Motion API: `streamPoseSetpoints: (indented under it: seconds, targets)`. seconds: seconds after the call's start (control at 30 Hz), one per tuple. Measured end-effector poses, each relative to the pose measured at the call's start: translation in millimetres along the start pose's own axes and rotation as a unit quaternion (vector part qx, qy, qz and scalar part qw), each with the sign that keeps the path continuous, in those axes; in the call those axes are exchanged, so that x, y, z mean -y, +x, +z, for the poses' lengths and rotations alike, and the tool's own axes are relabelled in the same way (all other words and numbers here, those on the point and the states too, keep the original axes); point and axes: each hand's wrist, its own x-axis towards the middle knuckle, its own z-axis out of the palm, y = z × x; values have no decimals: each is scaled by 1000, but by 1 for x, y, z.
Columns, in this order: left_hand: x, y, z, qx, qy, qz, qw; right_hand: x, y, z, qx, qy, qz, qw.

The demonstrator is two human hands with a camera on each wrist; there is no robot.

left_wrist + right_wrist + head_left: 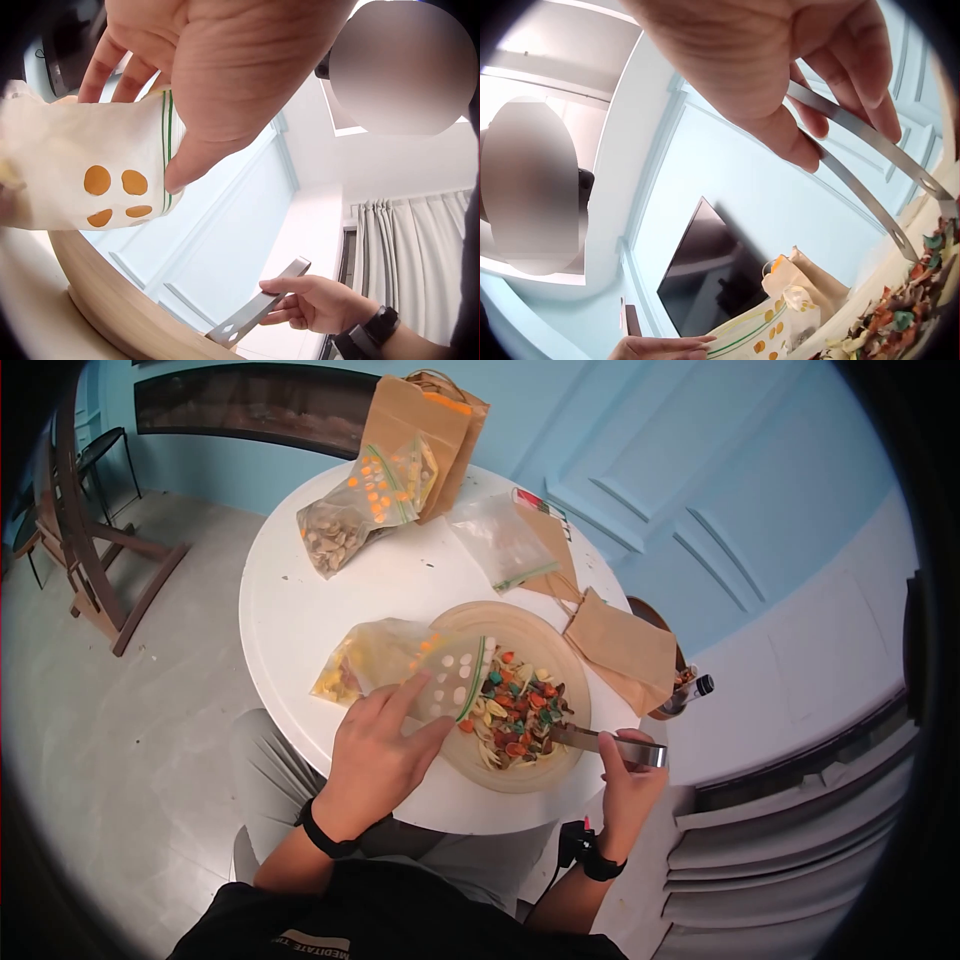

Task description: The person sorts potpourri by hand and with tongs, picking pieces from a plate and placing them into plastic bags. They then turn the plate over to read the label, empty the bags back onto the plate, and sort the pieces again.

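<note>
1. Head view: a shallow, round, tan bowl [540,635] sits toward the person's edge of the white tabletop [275,595], with dried pieces [525,710] in orange, teal, brown and pale yellow heaped in it.
2. Beside them, a cloudy zip bag [395,645] with a green-lined zip and rows of dots lies on its side, its zip end over the bowl's left part. Something yellow shows at its other end.
3. The person's left hand [385,745] has its grip on that bag close to the zip, thumb on one face, fingers round the other.
4. The right hand [630,790] has its grip clasped round shiny metal tongs [585,739], which slant down to the pieces at the bowl's right.
5. From the right wrist view I can see the tongs' two arms standing apart, each with a cutout near its end; the left wrist view gives their bent end side-on.
6. Only the head view takes in the smaller paper bag [625,645] at the right and the flat clear bag [500,540] farther back.
7. Some left fingers are hidden behind the zip bag, and its contents are too hazy to name. I can't tell whether the tongs' tips pinch anything.
</note>
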Motion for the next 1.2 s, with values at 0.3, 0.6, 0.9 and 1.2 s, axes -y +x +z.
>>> streamPoseSetpoints:
  seconds: [0.3,0.6,0.9,1.2]
  targets:
    - [2,-1,0,3,-10,-4,1000,-4,-7,6,2,93,20,995]
    - [4,-3,-2,-2,-13,-6,1000,-14,-4,2,-49,18,-6,999]
    - [3,-2,0,2,-18,-4,1000,-18,-6,-3,-26,16,63,998]
    - [3,-3,0,1,-13,-1,1000,-10,-8,3,-4,71,63,995]
